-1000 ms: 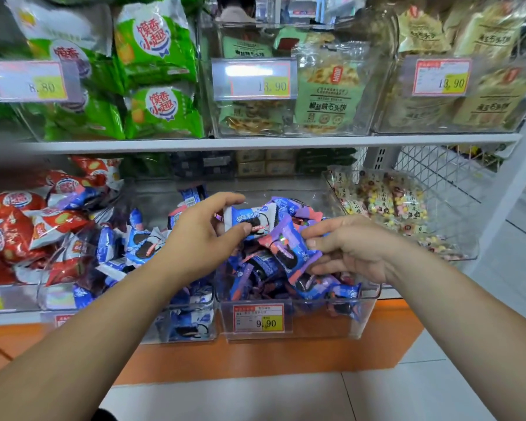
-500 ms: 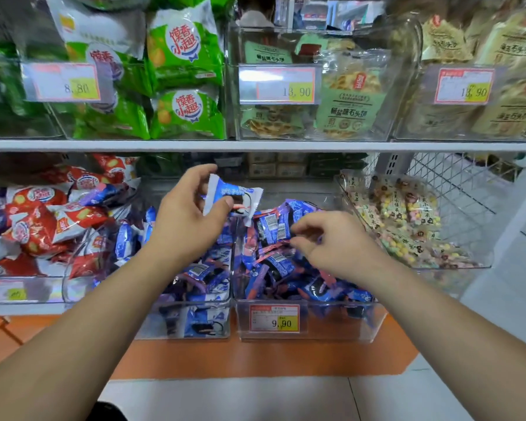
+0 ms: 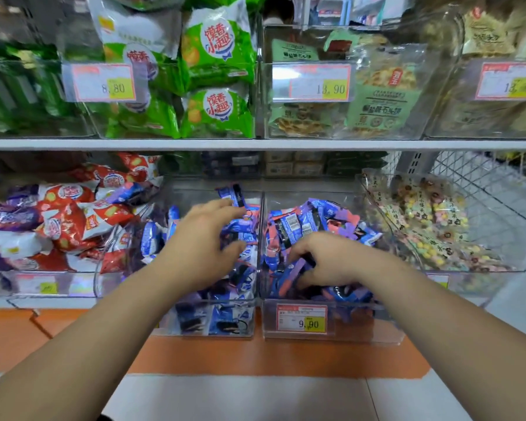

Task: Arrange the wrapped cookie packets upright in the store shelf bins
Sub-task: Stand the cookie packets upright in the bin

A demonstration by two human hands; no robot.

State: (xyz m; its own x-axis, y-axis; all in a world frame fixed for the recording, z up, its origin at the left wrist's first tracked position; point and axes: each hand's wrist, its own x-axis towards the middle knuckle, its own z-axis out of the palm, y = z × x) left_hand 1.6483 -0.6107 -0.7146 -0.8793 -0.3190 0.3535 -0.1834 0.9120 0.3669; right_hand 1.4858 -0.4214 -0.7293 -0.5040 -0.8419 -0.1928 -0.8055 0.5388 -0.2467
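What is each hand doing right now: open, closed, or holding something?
Left hand: open, fingers spread over the blue packets.
Right hand: fingers curled around a blue-and-pink packet.

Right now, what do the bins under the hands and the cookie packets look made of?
Bins: clear rigid plastic, likely acrylic; contents show through, edges glint. Cookie packets: thin glossy printed film, probably plastic; crinkled, with highlights.
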